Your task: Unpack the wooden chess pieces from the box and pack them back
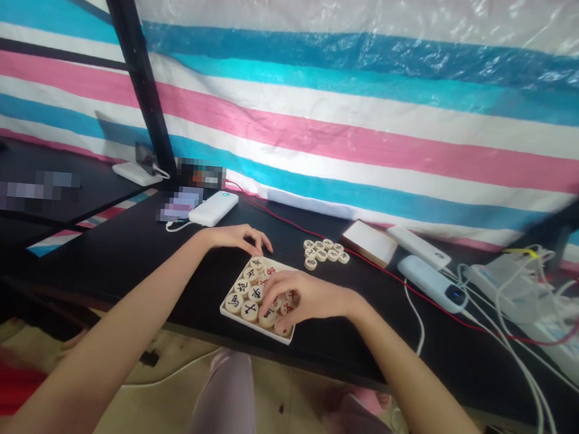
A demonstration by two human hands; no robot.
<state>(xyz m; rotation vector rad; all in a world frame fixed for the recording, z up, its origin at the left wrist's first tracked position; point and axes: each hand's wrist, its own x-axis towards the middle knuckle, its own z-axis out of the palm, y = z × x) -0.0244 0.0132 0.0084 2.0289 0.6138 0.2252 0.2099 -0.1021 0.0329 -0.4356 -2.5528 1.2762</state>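
Observation:
A shallow white tray (241,321) lies near the desk's front edge, filled with round cream xiangqi pieces (234,301) marked in black or red. My right hand (308,293) reaches over the tray's right side, its fingers and thumb curled down around a xiangqi piece (267,318) in the front row. It covers several other pieces. At the tray's far left corner is my left hand (240,236), its fingers apart and bent, the thumb close to the rim. Beyond the tray, several more xiangqi pieces (321,253) form a loose cluster on the black desk.
A flat white-topped box (368,242) lies at the back right. Beside it are a long white device (419,246), a light-blue power bank (432,284) and tangled white cables (519,355). A red cable crosses behind the pieces. A white power bank (214,208) lies at left.

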